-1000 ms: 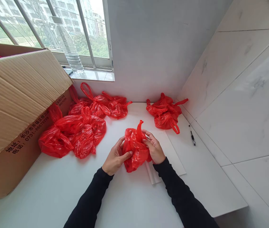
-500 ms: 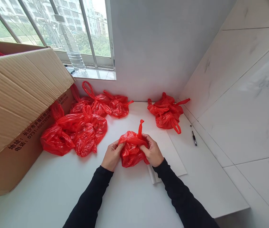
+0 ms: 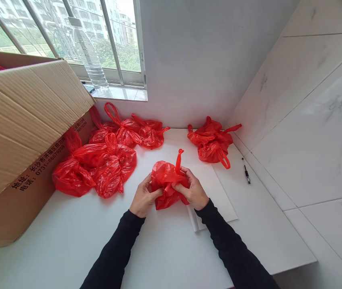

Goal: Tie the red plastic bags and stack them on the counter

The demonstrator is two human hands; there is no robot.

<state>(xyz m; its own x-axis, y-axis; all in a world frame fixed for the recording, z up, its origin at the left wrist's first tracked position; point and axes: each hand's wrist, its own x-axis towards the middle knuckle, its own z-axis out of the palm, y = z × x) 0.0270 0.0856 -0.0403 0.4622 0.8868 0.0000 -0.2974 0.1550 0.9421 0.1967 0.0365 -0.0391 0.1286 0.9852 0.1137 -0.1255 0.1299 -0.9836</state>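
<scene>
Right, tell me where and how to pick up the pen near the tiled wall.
Pinch the pen across its middle, thumb and finger on its long sides. Probably best from above and the left: it is slim, lies flat on the white table, and the tiled wall rises to its right. The right hand is nearer, but holds the red bag.

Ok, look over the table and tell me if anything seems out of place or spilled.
I see nothing spilled. One small oddity: a tiny dark bit lies loose near the pen, apart from the tied bags and too small to identify. The held red bag shows no obvious tear.
</scene>
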